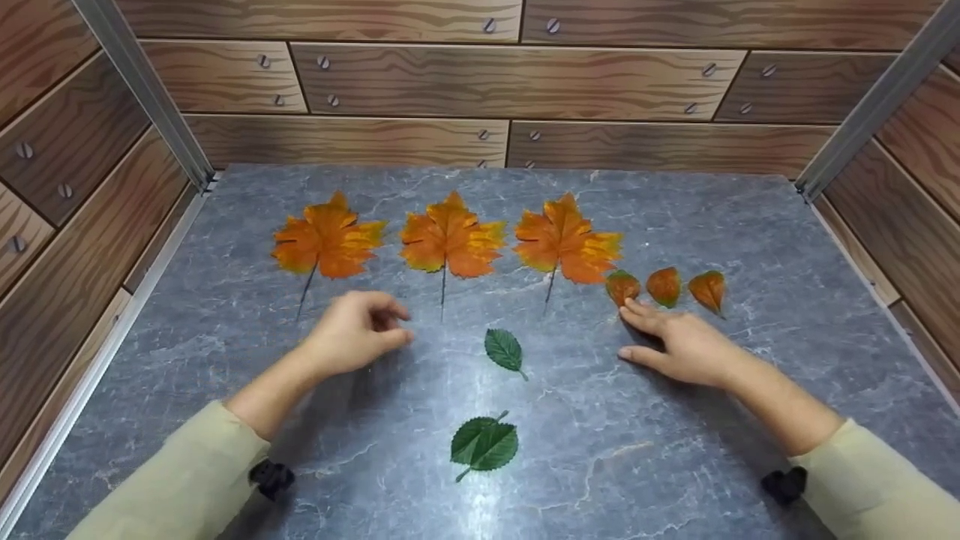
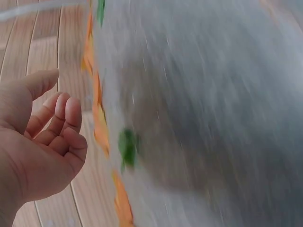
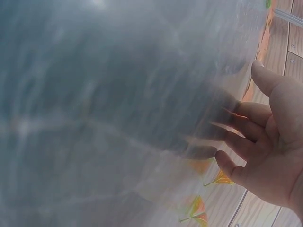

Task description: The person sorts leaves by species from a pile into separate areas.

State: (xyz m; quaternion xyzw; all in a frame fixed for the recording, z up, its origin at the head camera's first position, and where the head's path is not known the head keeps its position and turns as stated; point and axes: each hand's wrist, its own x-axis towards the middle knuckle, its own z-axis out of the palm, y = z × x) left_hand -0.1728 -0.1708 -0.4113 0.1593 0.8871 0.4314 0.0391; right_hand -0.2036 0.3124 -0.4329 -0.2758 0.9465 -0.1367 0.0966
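Observation:
My left hand [image 1: 358,330] hovers over the table below the leftmost orange maple leaf [image 1: 326,236]. Its fingers curl loosely around nothing, as the left wrist view also shows. My right hand [image 1: 679,345] lies low over the table, its fingertips at the lower edge of a small orange-brown leaf [image 1: 622,286]; whether they press on it I cannot tell. To the right of that leaf lie two similar ones, a middle small leaf [image 1: 664,286] and an end small leaf [image 1: 708,289]. Between the hands is a single green leaf [image 1: 503,349].
Two more maple leaves, a middle one [image 1: 452,236] and a right one [image 1: 566,240], continue the back row, stems toward me. Two overlapping green leaves [image 1: 484,444] lie near the front. Wood-patterned walls [image 1: 517,82] and metal posts [image 1: 142,90] bound the grey marbled table [image 1: 187,337].

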